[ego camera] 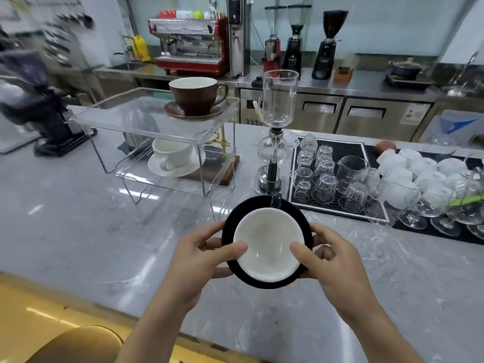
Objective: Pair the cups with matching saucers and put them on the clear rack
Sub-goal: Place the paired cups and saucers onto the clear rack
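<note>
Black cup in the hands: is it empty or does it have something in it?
Empty. The black cup sits upright on its black saucer, and its white inside shows bare down to the bottom, no liquid.

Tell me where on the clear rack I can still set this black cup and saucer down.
Top shelf of the clear acrylic rack: bare left of the brown cup and saucer. Lower shelf: bare strip left of the white cup and saucer. Crowded: the black mat of upturned glasses on the right.
</note>
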A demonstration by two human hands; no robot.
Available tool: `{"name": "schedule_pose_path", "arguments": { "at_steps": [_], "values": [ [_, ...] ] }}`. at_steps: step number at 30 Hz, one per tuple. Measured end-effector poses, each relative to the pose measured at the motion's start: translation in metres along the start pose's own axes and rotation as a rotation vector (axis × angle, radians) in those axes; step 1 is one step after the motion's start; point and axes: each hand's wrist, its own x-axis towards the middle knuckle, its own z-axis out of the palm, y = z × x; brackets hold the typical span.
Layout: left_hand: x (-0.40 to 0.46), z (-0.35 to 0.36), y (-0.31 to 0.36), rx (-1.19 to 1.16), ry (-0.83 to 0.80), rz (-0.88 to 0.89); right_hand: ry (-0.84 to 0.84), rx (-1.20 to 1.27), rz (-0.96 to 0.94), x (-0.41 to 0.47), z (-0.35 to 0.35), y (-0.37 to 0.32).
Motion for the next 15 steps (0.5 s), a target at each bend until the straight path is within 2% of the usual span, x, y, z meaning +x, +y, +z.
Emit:
{"name": "schedule_pose_path", "arguments": {
  "at_steps": [15],
  "values": [
    [0.0,-0.073,0.083,-0.031,0.051,0.231,-0.07,-0.027,-0.266,0.032,0.079,-0.078]
  ]
}}
